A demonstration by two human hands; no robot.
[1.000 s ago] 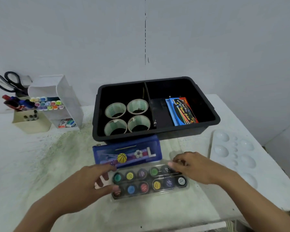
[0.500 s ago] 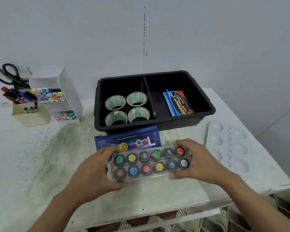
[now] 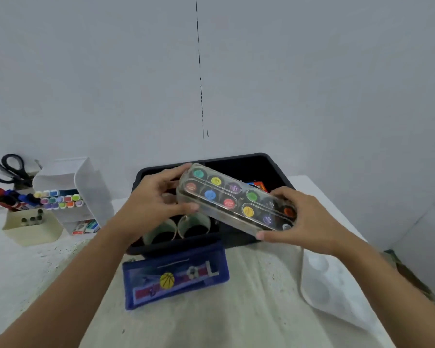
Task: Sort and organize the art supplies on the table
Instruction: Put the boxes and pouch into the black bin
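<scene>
While it hangs tilted above the black bin, the paint set is carried by both hands, its left end higher and farther back than its right. Paint set: clear flat case, 2 rows of coloured pots under the lid, among them green, yellow, purple, blue, red and orange. Left hand: closed round the left end, fingers over the far edge, thumb along the near edge. Right hand: closed round the right end, thumb at the near corner, fingers wrapped behind the far side. Bin: stands at the back of the white table; 2 tape rolls stand side by side at its left front, below the left hand; a blue and red box peeks out behind the case on the right. Pencil case: blue, with a basketball patch, flat on the table just in front of the bin. Palette: white, with round wells, on the table to the right, partly under the right forearm. Marker rack: white, left of the bin, coloured caps facing out. Cup: beige, beside the rack, holding pens; scissors with black handles rise behind it.
</scene>
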